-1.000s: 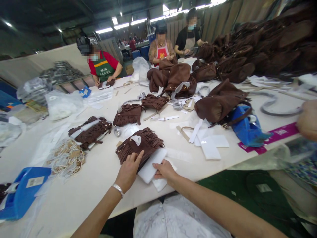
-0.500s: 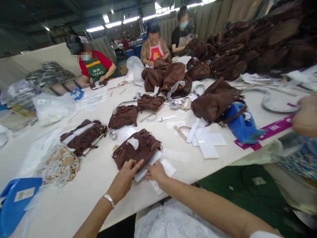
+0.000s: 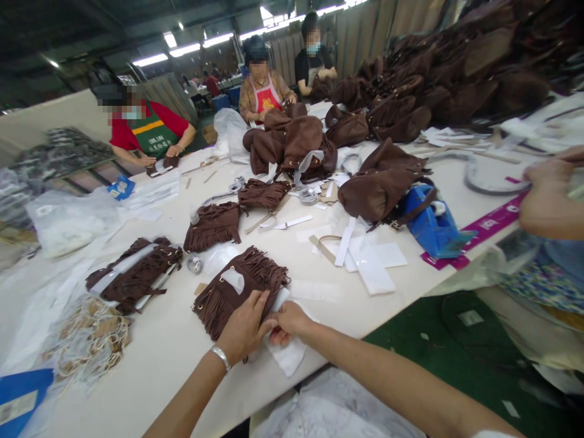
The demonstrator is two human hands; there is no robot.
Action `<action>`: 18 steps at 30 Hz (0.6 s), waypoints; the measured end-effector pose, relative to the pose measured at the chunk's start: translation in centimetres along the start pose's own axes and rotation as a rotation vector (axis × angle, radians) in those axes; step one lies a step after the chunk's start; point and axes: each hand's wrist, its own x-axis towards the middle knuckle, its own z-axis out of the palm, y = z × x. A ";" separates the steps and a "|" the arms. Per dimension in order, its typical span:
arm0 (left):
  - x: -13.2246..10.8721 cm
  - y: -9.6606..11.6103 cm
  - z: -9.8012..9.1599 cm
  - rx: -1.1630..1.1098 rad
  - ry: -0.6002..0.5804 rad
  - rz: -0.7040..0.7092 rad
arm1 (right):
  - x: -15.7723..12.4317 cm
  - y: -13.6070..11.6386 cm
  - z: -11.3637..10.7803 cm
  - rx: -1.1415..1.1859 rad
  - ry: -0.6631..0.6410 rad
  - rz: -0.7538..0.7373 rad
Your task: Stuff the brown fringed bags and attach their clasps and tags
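Note:
A brown fringed suede bag (image 3: 237, 287) lies near the front edge of the white table (image 3: 173, 359). My left hand (image 3: 245, 328) rests on its near corner, fingers curled over the fringe. My right hand (image 3: 289, 320) pinches a white foam sheet (image 3: 289, 353) at the bag's right edge; most of the sheet is tucked under or into the bag, and one end sticks out towards me.
More fringed bags (image 3: 132, 274) (image 3: 213, 225) and a large brown bag (image 3: 378, 185) with a blue pouch (image 3: 431, 225) lie further back, among white strips (image 3: 369, 261). Three masked workers sit at the far side. Another person's hand (image 3: 547, 194) is at the right edge.
The white foam sheet, mostly exposed a second ago, has slid in at the bag's edge. Both my hands have closed together at the bag's near corner. The camera has panned right.

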 end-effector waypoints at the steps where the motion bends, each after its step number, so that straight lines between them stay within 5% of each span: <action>1: -0.1 -0.1 0.8 0.013 -0.013 0.000 | 0.1 0.1 -0.1 -0.027 0.007 -0.005; 7: -1.2 -1.1 3.9 0.148 0.082 -0.007 | -1.1 0.4 -2.6 -0.281 0.020 -0.124; 13: -0.9 -1.5 4.8 0.181 0.123 0.011 | -2.1 -0.4 -7.8 -0.591 0.380 -0.392; 18: -1.0 -1.7 5.0 0.202 0.124 0.047 | 0.3 -1.7 -7.9 -0.892 0.484 -0.536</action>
